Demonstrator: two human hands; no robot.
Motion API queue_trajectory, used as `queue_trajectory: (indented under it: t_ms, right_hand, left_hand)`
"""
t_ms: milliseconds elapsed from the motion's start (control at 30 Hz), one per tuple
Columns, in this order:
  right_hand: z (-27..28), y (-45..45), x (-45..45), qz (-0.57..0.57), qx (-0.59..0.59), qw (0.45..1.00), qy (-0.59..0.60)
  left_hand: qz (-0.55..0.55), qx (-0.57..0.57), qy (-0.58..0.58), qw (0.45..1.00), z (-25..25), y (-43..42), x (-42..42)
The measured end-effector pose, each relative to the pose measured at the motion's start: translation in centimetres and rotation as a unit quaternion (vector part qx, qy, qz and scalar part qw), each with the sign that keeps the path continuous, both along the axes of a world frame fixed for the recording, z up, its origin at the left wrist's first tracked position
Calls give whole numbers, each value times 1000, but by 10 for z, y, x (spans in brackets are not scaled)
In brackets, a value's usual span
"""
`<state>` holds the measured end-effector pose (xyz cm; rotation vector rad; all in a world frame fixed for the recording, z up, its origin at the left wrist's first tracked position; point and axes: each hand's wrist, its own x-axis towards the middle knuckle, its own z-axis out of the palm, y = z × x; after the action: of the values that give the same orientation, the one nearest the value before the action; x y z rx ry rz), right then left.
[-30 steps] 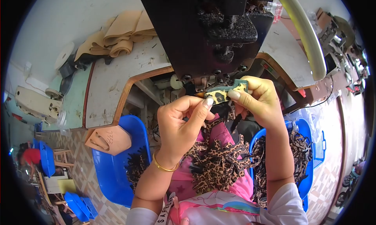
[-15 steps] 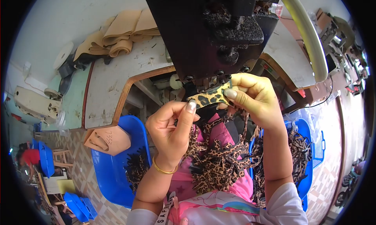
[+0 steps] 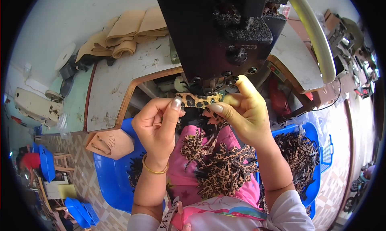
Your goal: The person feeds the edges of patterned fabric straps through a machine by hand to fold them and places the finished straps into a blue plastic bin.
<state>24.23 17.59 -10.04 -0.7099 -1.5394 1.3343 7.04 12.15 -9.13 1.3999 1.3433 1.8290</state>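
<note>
Site: workshop, apparently for sewn goods. Evidence: bare fingers [image 3: 225, 113] pinch a flat leopard-print strip [image 3: 199, 101] at the foot of a black, block-shaped metal machine head [image 3: 213, 34], partly coated in dark grime. Beyond and left of the fingers: grey-topped worktable with brown wooden edge [image 3: 116, 80], bearing folded tan sheet material [image 3: 126, 24]. Far left of them: cream-coloured metal machine [image 3: 34, 104], sewing-machine shaped; person in red [image 3: 31, 160]. Right of the fingers, nearer the body: deep blue plastic tub [image 3: 315, 132] heaped with narrow leopard-print pieces [image 3: 297, 156]. Left, likewise nearer: second blue plastic tub [image 3: 114, 186], with tan card marked in handwritten digits [image 3: 122, 146] at its rim.
</note>
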Motion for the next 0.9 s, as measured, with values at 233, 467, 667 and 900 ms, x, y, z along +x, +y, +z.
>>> queue_trajectory:
  t_ms: [233,467,667,900]
  right_hand:
    - [-7,2,3,-16,69,996,-48]
    - [-6,2,1,-23,72,997,-32]
    - [18,5,8,23,63,993,-95]
    - [24,12,7,47,58,996,-41]
  left_hand:
    - [7,-3,3,1000,-9,-6,1]
    - [3,-17,-7,1000,-11,-8,1]
    - [-32,-27,-15,999,-9,-7,-4]
    - [-172,-88,54,980,7,14,-3]
